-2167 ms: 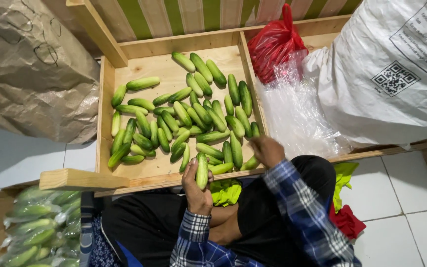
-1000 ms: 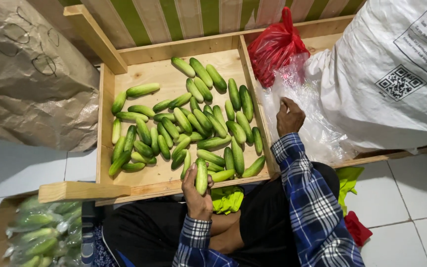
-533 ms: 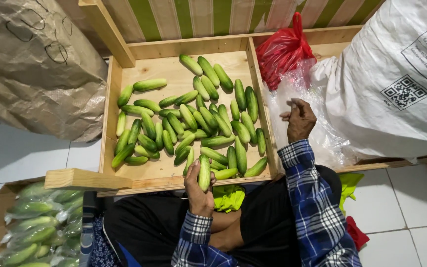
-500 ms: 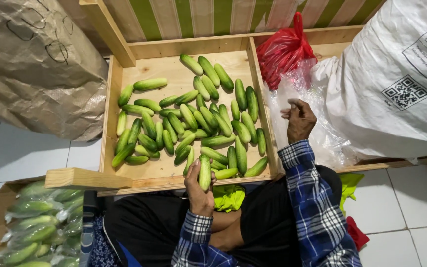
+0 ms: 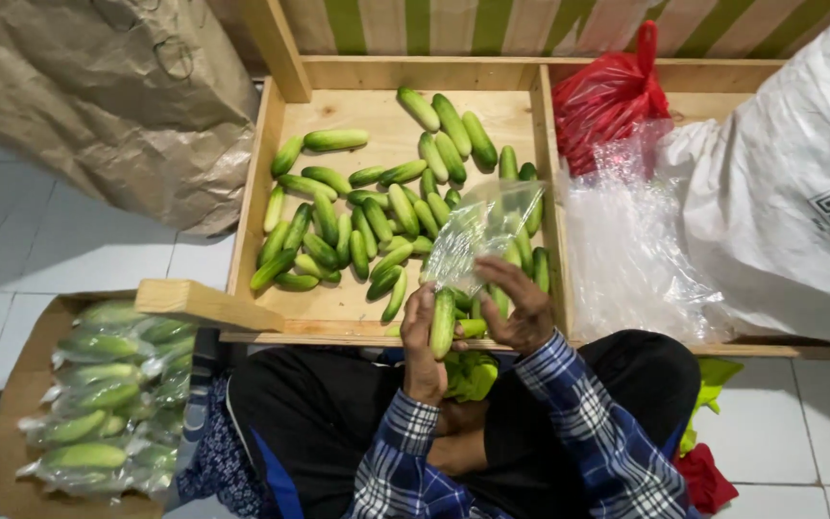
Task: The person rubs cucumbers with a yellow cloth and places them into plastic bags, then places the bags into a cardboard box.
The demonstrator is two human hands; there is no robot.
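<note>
Clear plastic, a thin bag (image 5: 477, 231), is pinched at its lower edge by the right hand (image 5: 521, 308), whose fingers (image 5: 501, 274) are closed together on the film, so the bag stands up over the tray (image 5: 261, 183) with its mouth toward the hands. The left hand (image 5: 422, 351) is wrapped around one cucumber (image 5: 443, 322), fingers curled tight about its lower half, holding it upright just below the bag, its tip close to the bag's edge (whether they touch cannot be made out). The cucumber is short, smooth and mid-green, paler toward the tip. Both hands sit at the tray's near right corner. Loose cucumbers (image 5: 367, 211) lie scattered over the wooden tray, and bagged ones (image 5: 98, 404) fill a cardboard box (image 5: 21, 384) on the floor at the left.
</note>
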